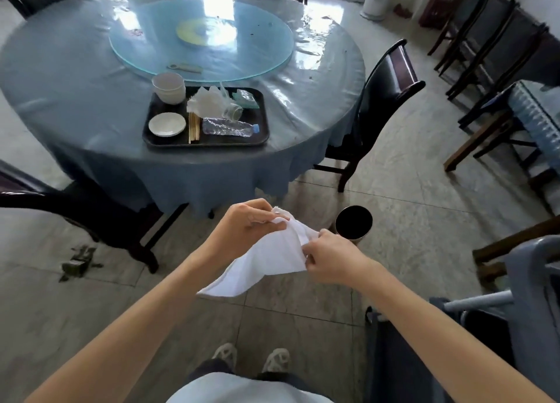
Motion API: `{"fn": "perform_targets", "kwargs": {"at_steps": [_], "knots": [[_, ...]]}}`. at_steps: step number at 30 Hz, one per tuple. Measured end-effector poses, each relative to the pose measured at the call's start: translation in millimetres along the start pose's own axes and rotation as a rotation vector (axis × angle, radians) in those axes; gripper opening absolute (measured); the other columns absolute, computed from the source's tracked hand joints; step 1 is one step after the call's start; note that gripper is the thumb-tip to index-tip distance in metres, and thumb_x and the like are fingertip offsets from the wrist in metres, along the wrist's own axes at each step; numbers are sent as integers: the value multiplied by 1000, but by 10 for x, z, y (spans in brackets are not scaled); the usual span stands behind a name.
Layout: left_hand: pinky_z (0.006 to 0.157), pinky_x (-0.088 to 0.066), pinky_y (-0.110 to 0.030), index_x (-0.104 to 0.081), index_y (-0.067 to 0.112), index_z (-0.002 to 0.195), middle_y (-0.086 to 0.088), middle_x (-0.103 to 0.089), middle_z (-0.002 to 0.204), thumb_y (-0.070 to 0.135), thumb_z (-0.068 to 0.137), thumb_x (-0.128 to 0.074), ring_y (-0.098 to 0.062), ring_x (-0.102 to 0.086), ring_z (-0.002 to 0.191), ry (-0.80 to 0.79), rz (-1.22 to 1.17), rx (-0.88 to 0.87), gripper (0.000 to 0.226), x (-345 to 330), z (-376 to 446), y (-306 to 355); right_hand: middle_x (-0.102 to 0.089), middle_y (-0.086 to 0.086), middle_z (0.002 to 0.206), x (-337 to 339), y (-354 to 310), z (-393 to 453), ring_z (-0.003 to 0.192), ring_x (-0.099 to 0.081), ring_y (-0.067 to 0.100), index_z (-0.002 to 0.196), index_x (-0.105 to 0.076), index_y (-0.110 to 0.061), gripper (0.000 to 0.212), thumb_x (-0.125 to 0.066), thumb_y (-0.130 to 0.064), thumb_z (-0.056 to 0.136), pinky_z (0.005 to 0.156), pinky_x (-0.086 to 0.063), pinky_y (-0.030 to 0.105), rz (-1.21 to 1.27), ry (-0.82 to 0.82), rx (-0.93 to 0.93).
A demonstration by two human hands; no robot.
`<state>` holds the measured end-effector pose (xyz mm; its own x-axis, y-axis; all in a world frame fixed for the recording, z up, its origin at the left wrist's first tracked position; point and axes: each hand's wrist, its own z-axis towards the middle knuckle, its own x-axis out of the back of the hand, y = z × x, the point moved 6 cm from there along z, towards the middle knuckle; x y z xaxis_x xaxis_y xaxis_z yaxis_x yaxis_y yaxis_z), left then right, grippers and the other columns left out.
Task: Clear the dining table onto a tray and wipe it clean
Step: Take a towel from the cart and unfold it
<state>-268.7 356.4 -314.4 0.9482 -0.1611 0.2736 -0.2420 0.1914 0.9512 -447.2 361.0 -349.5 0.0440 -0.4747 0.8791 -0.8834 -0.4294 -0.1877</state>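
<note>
At about 9 o'clock a dark wooden chair (pixel 75 208) stands on the tiled floor, with a small heap of dark debris (pixel 77 258) on the tiles just beside its legs. Up toward 11 o'clock, the round table (pixel 60 84) wears a blue cloth under clear plastic, and a glass turntable (pixel 201 37) sits at its middle. Near the table's front edge, at 12 o'clock, lies a black tray (pixel 260 111); on it, left to right, are a stack of white bowls (pixel 168 87) at its far left corner, a small white plate (pixel 167 124), a bundle of wooden chopsticks (pixel 194 128), crumpled white tissue (pixel 206 99), a tipped-over glass (pixel 232 112), a plastic water bottle (pixel 230 127) lying on its side, and a green tissue packet (pixel 248 98). A flat opener-like tool (pixel 185 67) rests on the turntable's near rim. Over the floor, short of the table, the left hand (pixel 247 225) is closed, pinching the top corner of a white cloth (pixel 269 258); the cloth hangs between both hands. The right hand (pixel 331 258) is curled shut, gripping the cloth's right edge. Just beyond it, at 1 o'clock, a metal bin (pixel 353 222) stands open on the floor. Another dark chair (pixel 385 99) is tucked at the table's right side, and a grey cart (pixel 530 281) fills 4 o'clock.
</note>
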Motion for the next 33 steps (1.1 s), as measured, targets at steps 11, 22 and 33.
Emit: {"fn": "perform_targets", "kwargs": {"at_steps": [11, 22, 33], "knots": [[69, -51, -23, -82, 15, 92, 1, -64, 84, 20, 85, -78, -11, -63, 74, 157, -34, 147, 9, 434, -490, -677, -66, -4, 99, 208, -201, 132, 93, -51, 22, 106, -68, -17, 20, -48, -20, 104, 83, -50, 39, 14, 317, 271], [88, -58, -31, -79, 15, 104, 2, -71, 102, 13, 93, -71, -19, -71, 98, 373, -59, 200, 13, 1526, -1111, -717, -52, 1, 101, 373, -1115, 370, 75, -58, 18, 109, -62, -6, 21, -43, -16, 108, 69, -55, 33, 171, 498, 473], [91, -53, -30, -76, 23, 113, 4, -61, 108, 44, 72, -89, -16, -62, 102, 258, 138, 143, 48, 2588, -1897, -893, -55, 2, 99, 575, -2866, 923, 68, -59, 23, 108, -65, -8, 13, -53, -10, 105, 54, -56, 41, 73, 565, 563]]}}
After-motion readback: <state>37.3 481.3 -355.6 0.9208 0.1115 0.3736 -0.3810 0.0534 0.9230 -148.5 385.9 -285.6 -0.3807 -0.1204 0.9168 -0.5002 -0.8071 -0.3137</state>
